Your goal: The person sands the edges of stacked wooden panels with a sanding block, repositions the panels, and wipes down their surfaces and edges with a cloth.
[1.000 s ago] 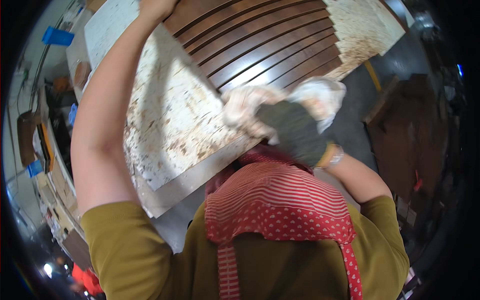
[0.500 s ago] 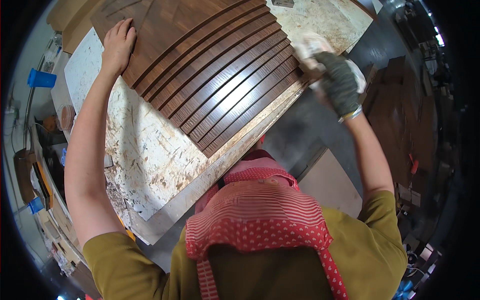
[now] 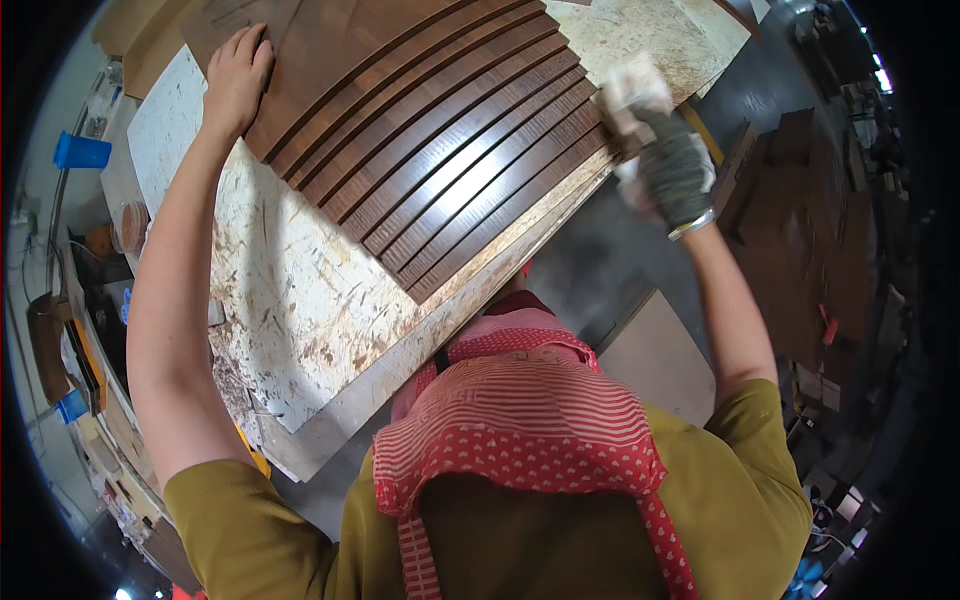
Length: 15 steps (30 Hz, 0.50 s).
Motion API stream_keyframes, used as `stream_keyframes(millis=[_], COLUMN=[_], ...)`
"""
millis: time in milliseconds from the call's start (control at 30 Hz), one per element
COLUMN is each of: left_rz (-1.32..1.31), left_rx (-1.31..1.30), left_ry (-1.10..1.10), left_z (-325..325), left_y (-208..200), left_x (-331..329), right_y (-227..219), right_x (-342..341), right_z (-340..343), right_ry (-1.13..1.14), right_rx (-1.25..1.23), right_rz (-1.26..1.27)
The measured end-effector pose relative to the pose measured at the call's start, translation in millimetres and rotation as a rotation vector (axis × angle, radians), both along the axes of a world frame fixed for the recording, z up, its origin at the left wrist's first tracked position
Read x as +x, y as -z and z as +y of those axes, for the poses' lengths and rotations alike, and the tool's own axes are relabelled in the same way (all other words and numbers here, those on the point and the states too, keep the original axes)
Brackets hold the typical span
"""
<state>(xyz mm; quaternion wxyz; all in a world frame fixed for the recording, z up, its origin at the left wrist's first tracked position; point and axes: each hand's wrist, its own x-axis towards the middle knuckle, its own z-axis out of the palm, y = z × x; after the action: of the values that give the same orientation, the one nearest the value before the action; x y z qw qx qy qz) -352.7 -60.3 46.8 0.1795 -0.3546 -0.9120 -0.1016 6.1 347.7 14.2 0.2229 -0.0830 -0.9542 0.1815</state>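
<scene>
A fanned stack of dark brown wooden boards lies across the work table, with their edges stepped like stairs. My left hand is bare and lies on the stack's left edge, fingers stretched out flat. At the right ends of the boards, my right hand wears a dark camouflage-patterned glove. It grips a crumpled whitish rag, blurred by motion, beside the lower boards' end edges. The glove's fingertips are partly hidden by the rag.
The white table is stained brown, and its near edge runs diagonally past my apron. A blue cup and a round clear container stand at the left. Large brown panels are at the right, beyond a grey floor.
My right hand has turned slightly and the rag has swung to a more upright angle near the board ends. My left hand stays on the stack. The whole view has shifted slightly.
</scene>
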Motion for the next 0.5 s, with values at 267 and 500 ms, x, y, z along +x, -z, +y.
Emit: stream_keyframes(millis=[267, 500], left_rz=[0.057, 0.117], left_rx=[0.015, -0.032], left_ry=[-0.007, 0.032], left_z=[1, 1], left_y=[6, 9], left_x=[-18, -17], right_y=[52, 26], right_x=[28, 12], right_z=[-169, -105], right_ry=[-0.205, -0.156], right_rx=[0.187, 0.320], right_rz=[-0.571, 0.013])
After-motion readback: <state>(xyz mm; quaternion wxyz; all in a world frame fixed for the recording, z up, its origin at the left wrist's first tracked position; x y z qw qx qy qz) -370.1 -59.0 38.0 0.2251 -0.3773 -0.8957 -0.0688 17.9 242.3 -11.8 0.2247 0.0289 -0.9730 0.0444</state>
